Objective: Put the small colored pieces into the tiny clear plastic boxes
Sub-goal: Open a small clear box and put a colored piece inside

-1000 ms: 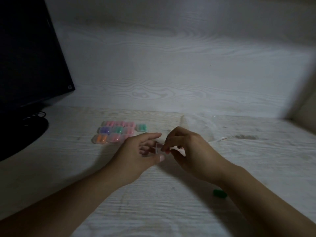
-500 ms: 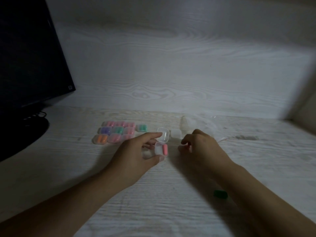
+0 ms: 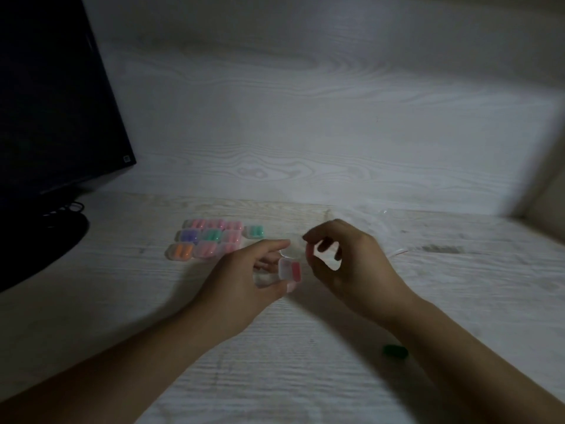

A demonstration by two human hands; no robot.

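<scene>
- One view, head camera: your left hand (image 3: 244, 280) grips the open clear box (image 3: 289, 269), a pink piece (image 3: 296, 270) lying along its right half.
- Your right hand (image 3: 345, 264), just right of it, pinches thumb and forefinger; holding what, I cannot tell.
- Filled boxes (image 3: 211, 238) sit far-left; a green piece (image 3: 394, 351) lies near-right, closest to your right arm.

Both bare forearms reach in from the near edge of the table and converge toward its middle. The left hand (image 3: 244, 280) lies palm inward, index finger stretched forward, thumb and curled fingers gripping a small open box (image 3: 289, 269). The right hand (image 3: 345, 264) hovers just beside it, wrist raised, thumb and forefinger curled together in a pinch (what they pinch is unclear).
</scene>
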